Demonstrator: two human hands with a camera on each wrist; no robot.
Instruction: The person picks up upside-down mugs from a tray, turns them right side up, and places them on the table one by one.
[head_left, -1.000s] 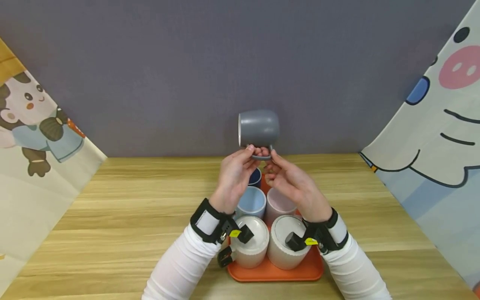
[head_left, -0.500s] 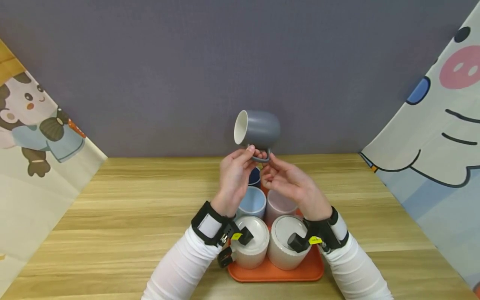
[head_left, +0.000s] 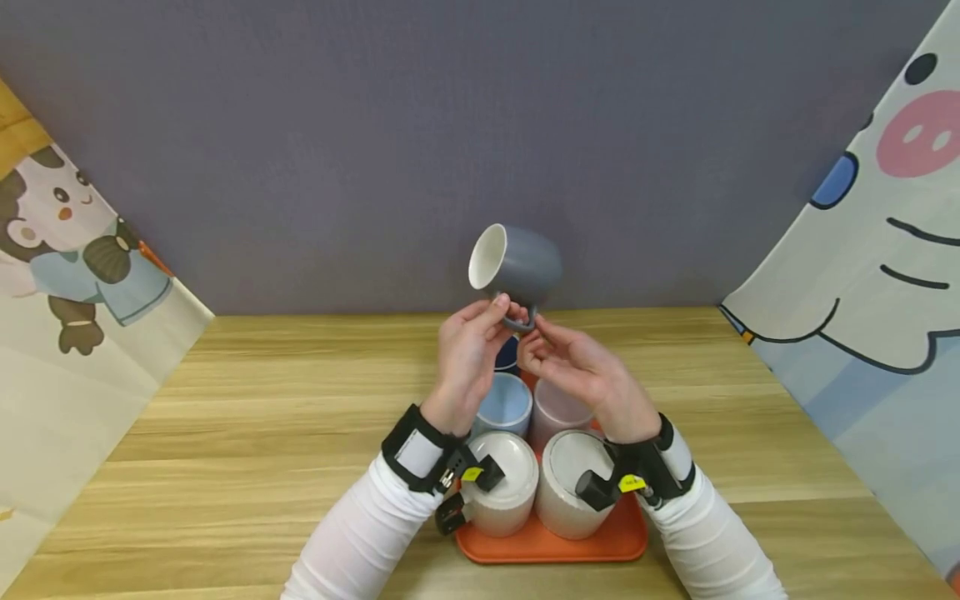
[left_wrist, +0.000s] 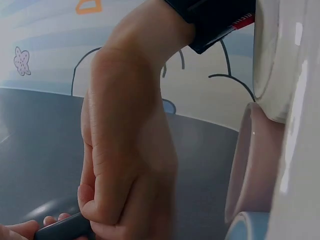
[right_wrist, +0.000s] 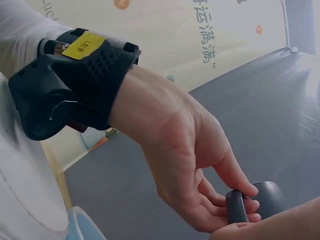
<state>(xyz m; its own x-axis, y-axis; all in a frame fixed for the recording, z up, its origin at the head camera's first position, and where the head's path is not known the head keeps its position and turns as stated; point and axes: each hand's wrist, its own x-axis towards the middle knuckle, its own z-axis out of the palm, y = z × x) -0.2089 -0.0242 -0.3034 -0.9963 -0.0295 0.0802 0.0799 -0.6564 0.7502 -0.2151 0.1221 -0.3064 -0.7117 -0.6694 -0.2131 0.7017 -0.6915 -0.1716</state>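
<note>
- Head view: a grey mug (head_left: 517,265) is held in the air above the far end of an orange tray (head_left: 551,543), lying on its side with the white-lined mouth turned to the left and the base to the right, so that its long axis runs left to right, slightly tilted.
- Head view: the mug's handle (head_left: 517,321) points downward, toward the person; the mug body lies directly above and beyond both grips.
- Head view: the left hand (head_left: 468,354) is pinched on the handle from the left, the right hand (head_left: 577,367) from the right; the fingertips of both meet at the handle, and neither hand is noticeably nearer to it.
- Head view: on the tray, below the hands, two white lidded jars (head_left: 504,487) stand nearest the person; behind them a pale blue cup (head_left: 504,404) and a pale pink cup (head_left: 558,408), and a dark blue cup (head_left: 511,354) partly hidden farther back. The tray rests on a wooden table (head_left: 262,417).
- Left wrist view: the left hand (left_wrist: 127,165) is seen from behind, fingers curled round the dark handle (left_wrist: 62,228) at the lower left; a pink cup rim (left_wrist: 252,165) lies at the right.
- Right wrist view: the right hand (right_wrist: 200,165) is shown with thumb and fingers pinching the handle (right_wrist: 237,206); the mug body is mostly out of frame.
</note>
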